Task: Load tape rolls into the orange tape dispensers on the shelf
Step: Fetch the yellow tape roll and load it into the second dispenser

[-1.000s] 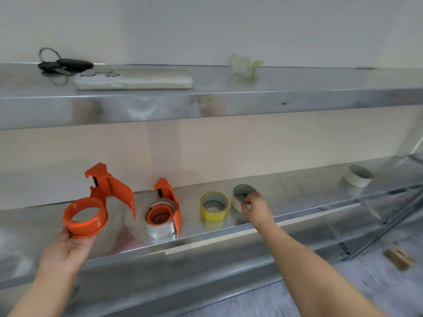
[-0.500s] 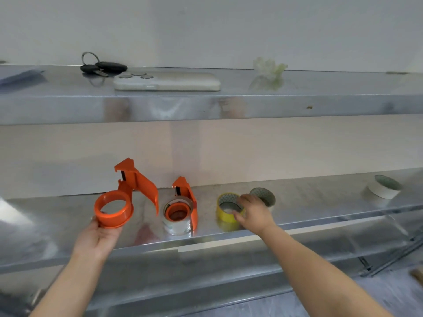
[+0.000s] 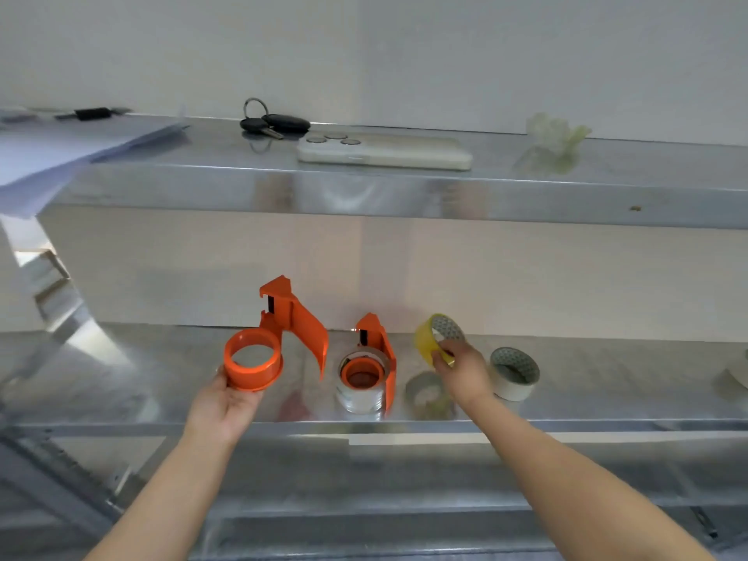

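An empty orange tape dispenser (image 3: 279, 338) is at the centre left above the lower metal shelf (image 3: 121, 374), its round hub facing me. My left hand (image 3: 226, 402) grips that hub from below. A second orange dispenser (image 3: 370, 366) stands to its right with a clear tape roll around its hub. My right hand (image 3: 461, 368) holds a yellow tape roll (image 3: 429, 342) tilted, lifted off the shelf. A white tape roll (image 3: 514, 374) lies flat just right of that hand.
The upper shelf (image 3: 404, 192) carries keys (image 3: 273, 123), a phone (image 3: 384, 151), papers (image 3: 60, 147) at the left and a pale crumpled object (image 3: 554, 133). Another white roll (image 3: 738, 376) sits at the right edge of the lower shelf.
My right hand went from the white roll to the yellow roll, closed on it and lifted it off the shelf. The view shifted left; my left hand kept hold of the empty dispenser.
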The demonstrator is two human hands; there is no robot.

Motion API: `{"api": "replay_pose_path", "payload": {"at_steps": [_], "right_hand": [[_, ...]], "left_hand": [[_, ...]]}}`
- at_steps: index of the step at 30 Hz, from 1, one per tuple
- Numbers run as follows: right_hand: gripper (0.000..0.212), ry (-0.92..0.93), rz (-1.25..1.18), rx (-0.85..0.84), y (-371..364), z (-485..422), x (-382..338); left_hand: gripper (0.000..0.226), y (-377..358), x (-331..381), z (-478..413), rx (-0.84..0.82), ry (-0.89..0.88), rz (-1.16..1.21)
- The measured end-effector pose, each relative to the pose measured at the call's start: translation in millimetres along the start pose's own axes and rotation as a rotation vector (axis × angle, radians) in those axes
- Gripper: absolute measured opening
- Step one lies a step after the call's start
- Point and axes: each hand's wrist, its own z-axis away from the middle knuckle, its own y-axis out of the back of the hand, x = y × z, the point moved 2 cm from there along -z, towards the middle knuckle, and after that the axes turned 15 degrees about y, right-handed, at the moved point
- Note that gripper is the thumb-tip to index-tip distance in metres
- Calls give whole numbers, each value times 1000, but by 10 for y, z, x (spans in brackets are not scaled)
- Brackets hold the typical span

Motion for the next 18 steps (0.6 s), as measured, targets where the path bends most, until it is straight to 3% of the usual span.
{"api": "replay_pose_path", "payload": {"at_steps": [9, 18], "right_hand": [[12, 282, -139, 22, -254, -370, -942], [11, 498, -252, 20, -500, -512, -1790]], "left_hand": [[35, 4, 70, 201, 44, -39, 11], [45, 69, 238, 287, 51, -85, 3]]}}
